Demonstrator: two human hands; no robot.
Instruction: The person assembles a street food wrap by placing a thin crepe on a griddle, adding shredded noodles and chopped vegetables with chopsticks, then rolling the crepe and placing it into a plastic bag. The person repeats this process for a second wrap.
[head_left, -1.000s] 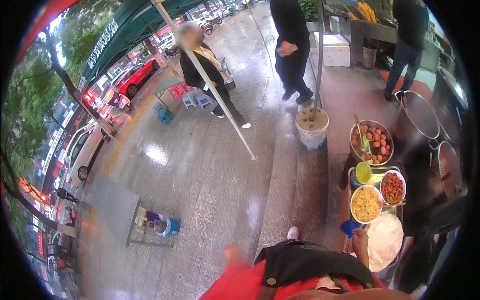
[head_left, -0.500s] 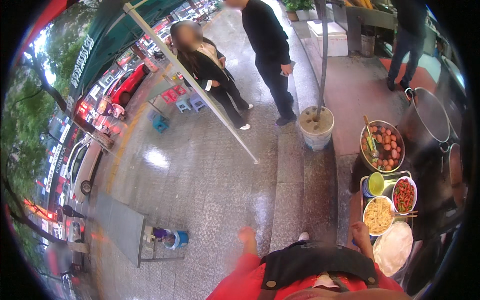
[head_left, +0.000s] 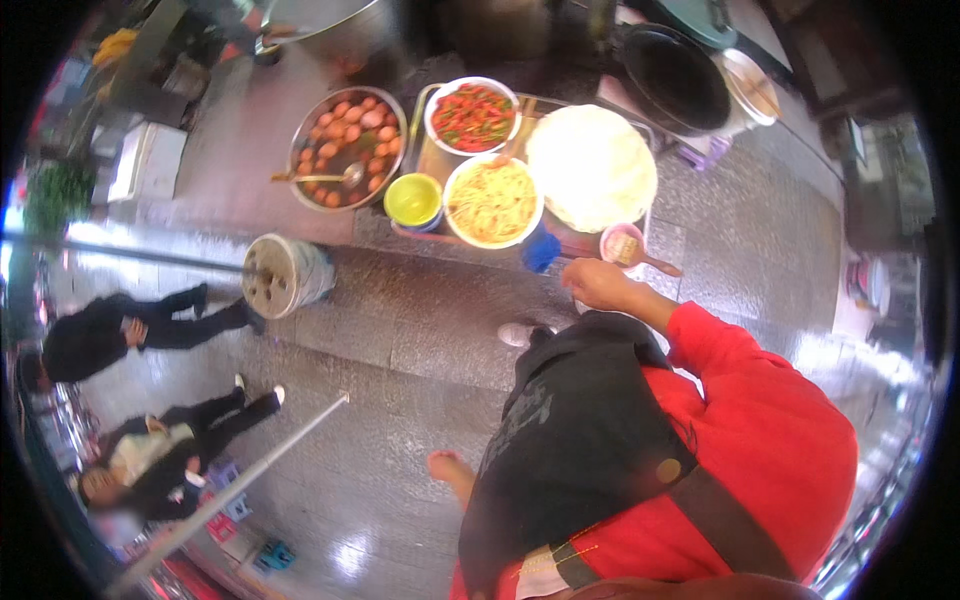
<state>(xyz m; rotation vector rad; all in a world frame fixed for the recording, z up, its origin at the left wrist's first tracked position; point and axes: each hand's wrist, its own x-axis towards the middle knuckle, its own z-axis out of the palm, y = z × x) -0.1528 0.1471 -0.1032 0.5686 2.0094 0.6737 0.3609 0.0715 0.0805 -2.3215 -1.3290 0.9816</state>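
Observation:
My right hand (head_left: 600, 284), with fingers curled in, is at the front edge of the food table. Just beyond its fingertips is a fuzzy blue thing (head_left: 541, 252); I cannot tell whether they touch. Close by, a wooden-handled brush (head_left: 660, 265) rests in a small pink bowl (head_left: 608, 243). My left hand (head_left: 451, 470) hangs low beside the black apron, loosely closed and away from the table. A bowl of pale shredded food (head_left: 493, 203), a large white round of flat dough or bread (head_left: 590, 165) and a bowl of red and green chillies (head_left: 473, 117) sit on a tray.
Left of the tray, a pot of eggs in dark broth (head_left: 345, 150) holds a ladle (head_left: 325, 178). Yellow-green bowls (head_left: 413, 200) stand beside it. A black pan (head_left: 675, 80) is at far right. A bucket with a pole (head_left: 272, 277) and two people (head_left: 110, 335) are on the left.
My view and body have turned to the right, bringing the food table from the right side to the front. The brush and pink bowl have come into view.

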